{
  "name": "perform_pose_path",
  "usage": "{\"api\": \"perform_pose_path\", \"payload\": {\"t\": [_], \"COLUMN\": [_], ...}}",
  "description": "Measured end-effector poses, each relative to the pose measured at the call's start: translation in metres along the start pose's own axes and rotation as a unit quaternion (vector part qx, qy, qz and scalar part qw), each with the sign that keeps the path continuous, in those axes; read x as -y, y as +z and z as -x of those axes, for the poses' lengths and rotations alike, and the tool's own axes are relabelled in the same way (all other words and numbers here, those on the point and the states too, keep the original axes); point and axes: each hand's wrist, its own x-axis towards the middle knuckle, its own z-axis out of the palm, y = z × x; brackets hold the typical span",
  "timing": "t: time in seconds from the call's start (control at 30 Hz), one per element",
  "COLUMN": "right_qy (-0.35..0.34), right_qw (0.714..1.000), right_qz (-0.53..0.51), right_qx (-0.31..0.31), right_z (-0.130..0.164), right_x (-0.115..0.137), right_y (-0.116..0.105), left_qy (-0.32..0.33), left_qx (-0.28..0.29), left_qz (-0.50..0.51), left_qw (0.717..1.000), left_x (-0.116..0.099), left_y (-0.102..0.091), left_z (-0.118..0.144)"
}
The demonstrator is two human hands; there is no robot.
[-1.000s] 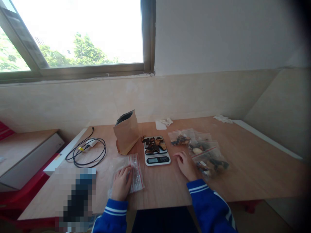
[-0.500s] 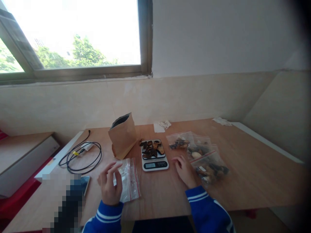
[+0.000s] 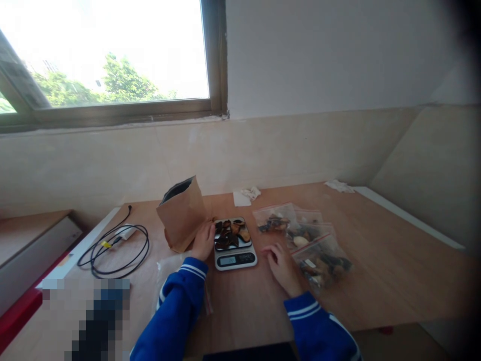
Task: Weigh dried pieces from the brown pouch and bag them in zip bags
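Currently left hand [image 3: 203, 241] reaches the dried pieces [image 3: 232, 232] heaped on the scale [image 3: 235, 245], fingers' state unclear. Right hand [image 3: 282, 264] rests loosely spread on worktop [image 3: 376, 271]. Three filled bags [image 3: 304, 240] lie right; one empty bag [image 3: 167, 268] remains.

I sit in a plain room that serves as a small packing spot, more a spare corner than a kitchen or a shop. Under my hands is a bare wooden table [image 3: 376, 271] pushed against a tiled wall, with a wide window [image 3: 108, 55] above my left hand looking out on trees. Just ahead of my hands stand a small digital scale [image 3: 235, 250] and a brown paper bag [image 3: 182, 213], and beside my right hand lie filled zip bags [image 3: 319, 255].
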Motion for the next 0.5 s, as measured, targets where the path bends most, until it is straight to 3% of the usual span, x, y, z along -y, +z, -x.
{"api": "perform_pose_path", "payload": {"t": [0.07, 0.23, 0.37, 0.5], "right_qy": [0.000, 0.006, 0.016, 0.022], "right_qw": [1.000, 1.000, 0.999, 0.999], "right_qz": [0.006, 0.014, 0.009, 0.009], "right_qx": [0.007, 0.019, 0.028, 0.030], "right_z": [0.000, 0.001, 0.000, 0.000], "right_x": [-0.003, -0.009, -0.010, -0.008], "right_y": [0.001, 0.004, 0.004, 0.004], "left_qy": [-0.002, -0.004, -0.009, 0.002], "left_qx": [0.022, 0.014, 0.014, 0.094], "left_qz": [-0.009, -0.019, -0.019, -0.119], "left_qw": [1.000, 1.000, 1.000, 0.988], "left_x": [0.005, 0.003, 0.000, -0.014], "left_y": [0.005, -0.003, -0.006, 0.004], "left_z": [0.001, 0.004, -0.009, -0.031]}}
